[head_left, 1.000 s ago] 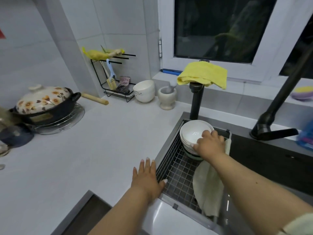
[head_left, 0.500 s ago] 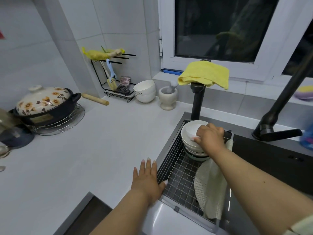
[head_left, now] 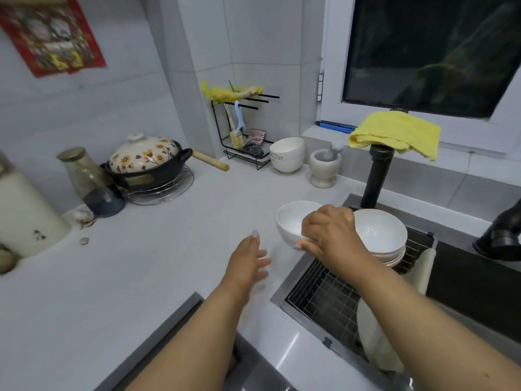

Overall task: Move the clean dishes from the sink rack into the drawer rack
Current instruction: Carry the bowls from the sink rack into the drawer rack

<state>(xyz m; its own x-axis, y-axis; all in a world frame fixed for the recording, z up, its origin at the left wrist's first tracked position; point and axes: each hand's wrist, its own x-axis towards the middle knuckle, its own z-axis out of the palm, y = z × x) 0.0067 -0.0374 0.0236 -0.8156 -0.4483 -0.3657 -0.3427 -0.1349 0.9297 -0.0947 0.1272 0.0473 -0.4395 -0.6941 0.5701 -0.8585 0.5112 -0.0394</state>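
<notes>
Over counter: right hand [head_left: 328, 235] grips bowl [head_left: 290, 221] | left hand [head_left: 248, 261] spread | bowl stack [head_left: 380, 238] beside

This is a home kitchen. A pale countertop [head_left: 118, 266] runs along white tiled walls into a corner, and a sunken sink [head_left: 465, 280] with a wire rack [head_left: 324, 294] sits at its right end beneath a dark window [head_left: 431, 52]. A black faucet post [head_left: 376, 176] carries a yellow cloth [head_left: 394, 134]. At the back edge stand a flowered clay pot [head_left: 146, 162] on a wire trivet, a rolling pin [head_left: 211, 160], a small black utensil stand [head_left: 242, 136], stacked white bowls [head_left: 287, 153] and a stone mortar with pestle [head_left: 324, 167]. A red paper hanging [head_left: 50, 32] decorates the left wall, and garlic bulbs [head_left: 81, 215] lie near the left edge.
</notes>
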